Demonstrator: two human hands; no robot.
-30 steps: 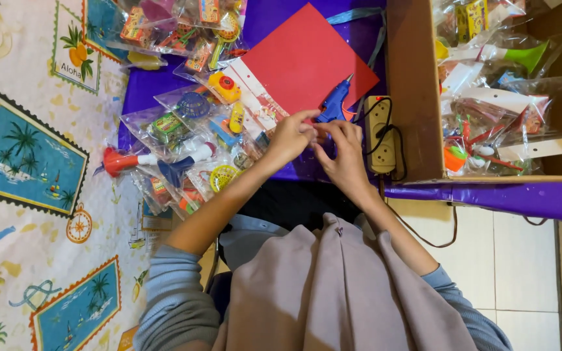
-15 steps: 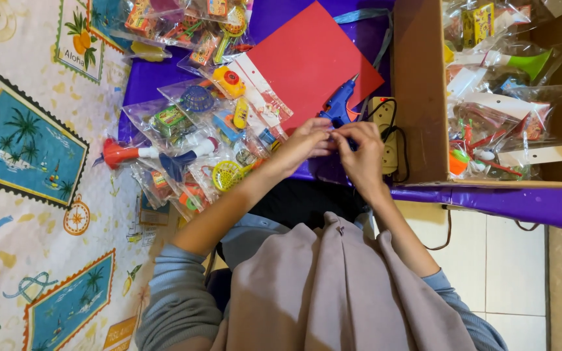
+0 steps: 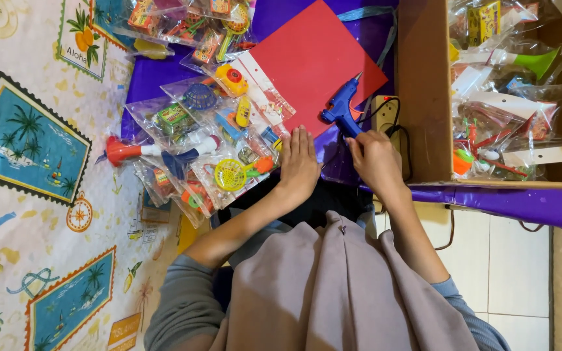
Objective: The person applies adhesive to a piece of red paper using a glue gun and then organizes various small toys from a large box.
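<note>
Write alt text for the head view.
The left hand lies flat by a red card sheet while the right hand grips a blue glue gun. Bagged toys lie left; a cardboard box stands right.

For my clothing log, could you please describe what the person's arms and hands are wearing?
Both arms wear long grey-blue sleeves pushed up, leaving the forearms bare. The left hand and right hand are bare: no gloves, and no rings or watch that I can see. A loose beige garment drapes over the sleeves.

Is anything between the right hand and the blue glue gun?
Nothing visible. The right hand lies just below the blue glue gun, its fingertips at the gun's handle. The black cord runs beside the hand, not across the gap.
</note>
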